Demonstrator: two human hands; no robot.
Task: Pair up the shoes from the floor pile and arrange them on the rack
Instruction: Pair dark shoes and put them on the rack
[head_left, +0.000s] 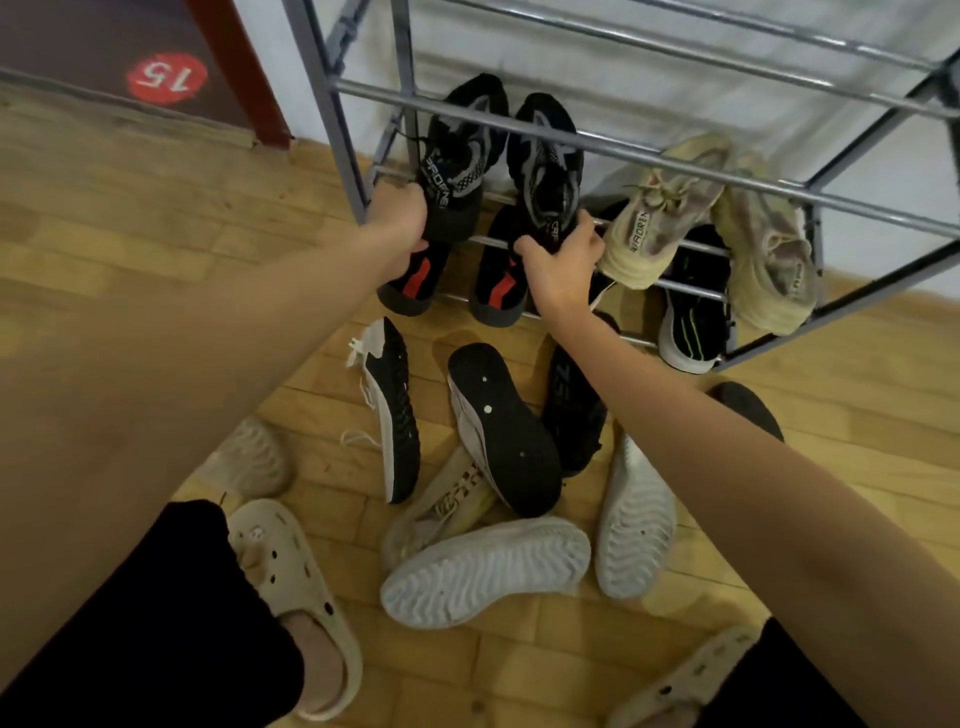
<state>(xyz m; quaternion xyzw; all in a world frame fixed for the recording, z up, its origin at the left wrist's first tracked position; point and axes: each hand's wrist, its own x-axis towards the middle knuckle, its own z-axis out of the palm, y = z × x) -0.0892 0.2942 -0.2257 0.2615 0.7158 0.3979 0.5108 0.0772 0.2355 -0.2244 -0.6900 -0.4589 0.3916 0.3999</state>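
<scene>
My left hand (402, 228) grips the heel of a black and grey knit sneaker (462, 150) on a middle tier of the grey metal rack (623, 148). My right hand (563, 260) grips the heel of its matching sneaker (545, 161) beside it. A beige pair (660, 218) (769, 260) sits to the right on the same tier. Below lie a black pair with red marks (415, 283) (496, 291) and a black shoe with green lines (693, 322). The floor pile holds a black-soled white shoe (504, 431), a black mesh shoe (397, 410), a white-soled shoe (483, 571) and others.
I squat with beige clogs on my feet (291, 582) (685, 680). A beige shoe (254, 457) lies by my left knee and a dark shoe (748, 408) behind my right arm. A dark door with a red "15" sticker (166, 78) stands at the left. The floor is wood.
</scene>
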